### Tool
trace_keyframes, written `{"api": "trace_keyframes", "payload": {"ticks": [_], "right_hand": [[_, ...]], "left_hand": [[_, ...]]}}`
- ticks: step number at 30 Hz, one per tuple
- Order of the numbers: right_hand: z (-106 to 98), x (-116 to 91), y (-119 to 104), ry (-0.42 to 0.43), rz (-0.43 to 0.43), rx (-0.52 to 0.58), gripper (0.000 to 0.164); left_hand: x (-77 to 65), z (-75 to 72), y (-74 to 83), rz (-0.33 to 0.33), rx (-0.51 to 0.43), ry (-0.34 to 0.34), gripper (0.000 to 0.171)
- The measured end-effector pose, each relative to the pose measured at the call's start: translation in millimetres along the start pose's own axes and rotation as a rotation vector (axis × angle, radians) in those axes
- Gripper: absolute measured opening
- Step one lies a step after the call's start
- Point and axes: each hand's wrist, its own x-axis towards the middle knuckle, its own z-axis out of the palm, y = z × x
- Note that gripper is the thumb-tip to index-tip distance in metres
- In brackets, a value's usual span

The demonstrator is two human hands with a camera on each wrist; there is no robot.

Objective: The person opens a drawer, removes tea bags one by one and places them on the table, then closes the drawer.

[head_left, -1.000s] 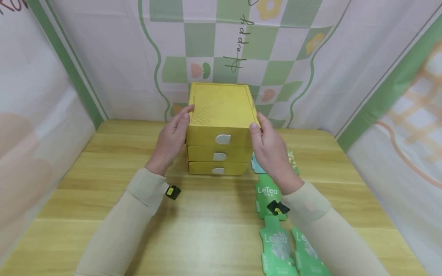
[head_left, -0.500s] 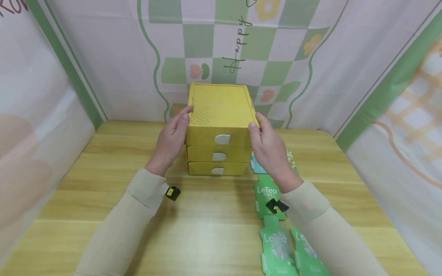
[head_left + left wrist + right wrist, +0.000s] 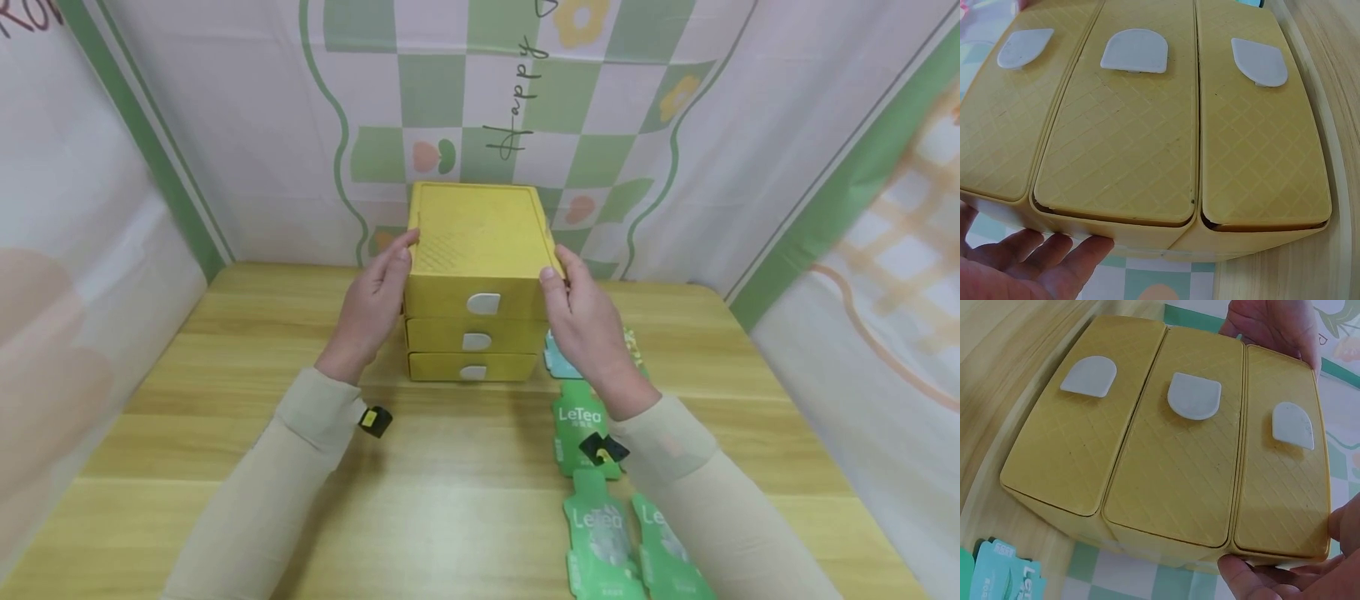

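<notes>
A yellow three-drawer storage box (image 3: pixel 480 225) stands at the back of the wooden table, all its drawers closed. Each drawer front carries a white tab (image 3: pixel 1194 395). My left hand (image 3: pixel 369 308) holds the box's upper left side, and its fingers (image 3: pixel 1079 262) lie against the side wall. On the opposite side, my right hand (image 3: pixel 588 329) grips the upper right front corner, its thumb at the front edge and its fingers along the side. Both hands also show in the right wrist view, one on each side of the drawer fronts.
Green LeTea packets (image 3: pixel 603 533) lie on the right part of the table (image 3: pixel 450 483), partly under the right forearm. A light blue packet (image 3: pixel 558 358) and a yellow-patterned one (image 3: pixel 634 348) lie beside the box. A checkered cloth (image 3: pixel 431 92) hangs right behind it.
</notes>
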Motion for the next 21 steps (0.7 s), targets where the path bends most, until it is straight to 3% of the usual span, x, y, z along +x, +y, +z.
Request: {"api": "trace_keyframes", "payload": {"ticks": [5,10,15,21], "right_hand": [[-4,-4,4,-0.023,-0.022,0.000,0.069],[-12,-14,14,-0.064,-0.035,-0.086,0.070],[-22,-31,29,-0.075,-0.096,-0.221,0.073],[-29,-54,45,-0.080,-0.175,-0.404,0.079]], "left_hand": [[-1.5,-0.6,0.5,0.008,0.012,-0.008,0.058],[-8.6,-8.4,-3.3,0.019,0.117,0.004,0.052],[-27.7,-25.4,-10.1,0.103,0.359,0.008,0.055],[-53.6,-43.6,-20.3,0.193,0.739,-0.011,0.079]]}}
